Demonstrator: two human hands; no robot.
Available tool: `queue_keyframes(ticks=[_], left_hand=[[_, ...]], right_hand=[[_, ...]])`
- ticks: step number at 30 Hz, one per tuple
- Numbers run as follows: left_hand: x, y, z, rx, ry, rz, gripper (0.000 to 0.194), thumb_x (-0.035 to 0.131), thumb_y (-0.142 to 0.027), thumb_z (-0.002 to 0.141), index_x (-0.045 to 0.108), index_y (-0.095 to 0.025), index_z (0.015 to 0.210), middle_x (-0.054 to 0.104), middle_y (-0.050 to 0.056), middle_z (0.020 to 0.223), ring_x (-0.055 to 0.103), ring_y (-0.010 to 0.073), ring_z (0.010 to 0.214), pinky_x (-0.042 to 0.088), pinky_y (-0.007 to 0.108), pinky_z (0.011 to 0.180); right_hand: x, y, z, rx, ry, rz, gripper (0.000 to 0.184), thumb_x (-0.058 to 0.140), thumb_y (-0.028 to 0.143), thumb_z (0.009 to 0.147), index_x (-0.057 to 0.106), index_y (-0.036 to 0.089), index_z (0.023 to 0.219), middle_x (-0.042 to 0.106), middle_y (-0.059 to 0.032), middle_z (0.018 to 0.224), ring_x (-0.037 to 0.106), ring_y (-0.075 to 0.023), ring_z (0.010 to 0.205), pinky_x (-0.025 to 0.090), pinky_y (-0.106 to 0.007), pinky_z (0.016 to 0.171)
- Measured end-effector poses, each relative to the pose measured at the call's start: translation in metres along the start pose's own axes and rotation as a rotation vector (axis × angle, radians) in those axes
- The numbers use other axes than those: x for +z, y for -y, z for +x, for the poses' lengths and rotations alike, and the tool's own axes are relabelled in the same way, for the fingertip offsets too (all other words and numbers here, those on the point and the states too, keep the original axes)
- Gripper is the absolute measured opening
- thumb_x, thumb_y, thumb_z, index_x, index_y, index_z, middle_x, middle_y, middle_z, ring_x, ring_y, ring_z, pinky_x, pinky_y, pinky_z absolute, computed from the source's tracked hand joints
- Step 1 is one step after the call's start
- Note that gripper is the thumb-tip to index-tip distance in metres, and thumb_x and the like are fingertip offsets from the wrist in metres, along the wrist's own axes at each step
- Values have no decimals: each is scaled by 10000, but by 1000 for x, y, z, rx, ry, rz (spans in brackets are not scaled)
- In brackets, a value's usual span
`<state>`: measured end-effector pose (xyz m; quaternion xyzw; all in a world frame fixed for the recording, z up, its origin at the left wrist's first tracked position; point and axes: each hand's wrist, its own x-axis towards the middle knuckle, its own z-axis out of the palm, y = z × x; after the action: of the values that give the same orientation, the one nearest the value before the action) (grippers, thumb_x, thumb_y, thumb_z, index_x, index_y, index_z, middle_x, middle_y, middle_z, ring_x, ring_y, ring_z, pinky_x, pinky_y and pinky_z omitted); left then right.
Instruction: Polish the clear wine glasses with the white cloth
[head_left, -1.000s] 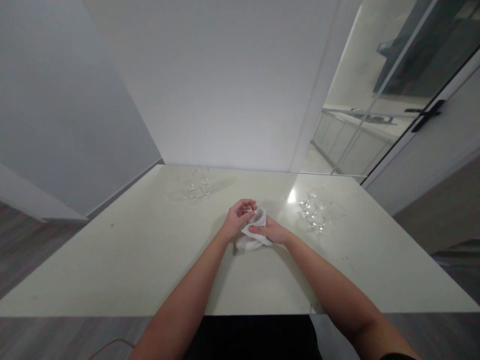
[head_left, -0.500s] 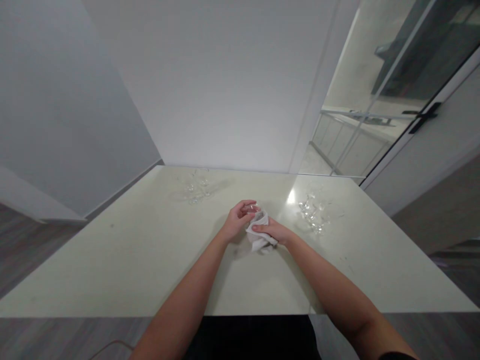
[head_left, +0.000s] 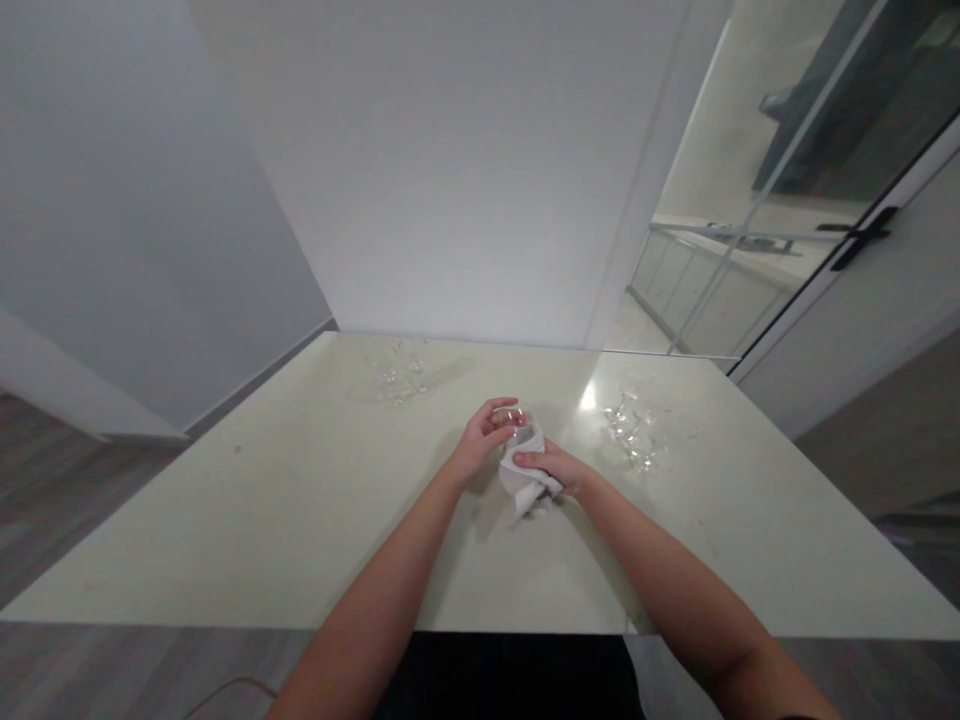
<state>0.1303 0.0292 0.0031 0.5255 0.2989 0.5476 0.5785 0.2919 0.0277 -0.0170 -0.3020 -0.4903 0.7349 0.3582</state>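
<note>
My left hand [head_left: 482, 435] is curled around a clear glass [head_left: 516, 415] above the middle of the table. Its bowl shows between my thumb and fingers, while the lower part is hidden by a white cloth [head_left: 527, 480]. My right hand [head_left: 555, 463] grips the cloth with the thumb on top, pressing it against the glass from the right. The folded lower end of the cloth hangs toward me.
Several clear stemmed glasses [head_left: 401, 374] stand at the back left of the pale table [head_left: 247, 530]. Another cluster of clear glasses [head_left: 637, 430] is at the right. Behind the table rises a white wall [head_left: 450, 180], with a glass-paned door [head_left: 720, 250] to the right.
The view has shifted slightly, moving the scene a little to the right. More of the glass's bowl shows above the cloth. Both hands keep their hold.
</note>
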Motion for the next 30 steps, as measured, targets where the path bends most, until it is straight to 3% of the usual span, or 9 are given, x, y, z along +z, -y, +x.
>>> queue_keyframes(ticks=[6,10,12,17,19,22,24,27,30], left_hand=[[3,1,1,6,-175,154,655,874,-410,593,588,-183,1137,670,84,1041,637,203,975,497,286,795],[2,-3,-2,-63,-3,-31,688,853,-431,631,572,-181,1207,698,101,1060,664,217,957,506,340,857],[2,-3,-3,-59,35,-65,673,844,-433,645,579,-187,1213,692,114,1126,657,229,1018,500,349,896],[3,3,2,-36,-172,108,622,893,-385,578,608,-172,1088,693,79,1030,660,199,940,514,302,817],[2,3,2,-50,-150,80,615,881,-397,602,604,-170,1102,702,72,987,669,187,877,518,310,807],[0,2,0,-71,9,-70,652,862,-424,629,598,-177,1170,717,101,1055,680,213,940,510,348,881],[0,2,0,-76,55,-103,664,852,-437,640,600,-180,1199,706,121,1132,669,233,1020,497,363,926],[0,4,3,-51,-53,14,639,872,-418,608,632,-171,1146,697,116,1132,646,238,1062,503,339,902],[-2,3,4,-50,-160,132,596,895,-383,575,650,-156,1069,704,86,1008,661,208,935,517,307,810]], right_hand=[[5,1,7,-226,-73,-211,402,839,323,672,704,183,1024,733,-36,977,660,-159,874,519,-277,829],[3,4,-1,-18,52,-91,446,851,395,649,698,173,1005,735,-40,863,660,-161,724,526,-261,665],[3,4,-1,-44,42,-110,422,842,394,662,700,175,994,734,-37,855,654,-157,715,522,-257,659],[6,-1,9,-301,-119,-268,365,806,324,698,704,190,1023,733,-33,962,654,-180,895,522,-307,844],[5,0,7,-217,-75,-190,402,820,341,685,695,190,1036,732,-29,944,660,-173,857,528,-288,795],[2,5,0,-23,41,-52,435,850,396,650,692,179,992,726,-20,849,647,-146,706,512,-245,655],[2,5,-1,-47,21,-52,428,860,394,640,695,178,970,726,-19,842,639,-139,697,506,-240,658],[7,0,6,-222,-73,-170,391,836,369,681,698,187,998,732,-30,926,652,-157,812,514,-275,784],[7,-2,11,-293,-90,-229,433,823,371,693,687,192,1063,728,-41,993,653,-181,910,508,-315,864]])
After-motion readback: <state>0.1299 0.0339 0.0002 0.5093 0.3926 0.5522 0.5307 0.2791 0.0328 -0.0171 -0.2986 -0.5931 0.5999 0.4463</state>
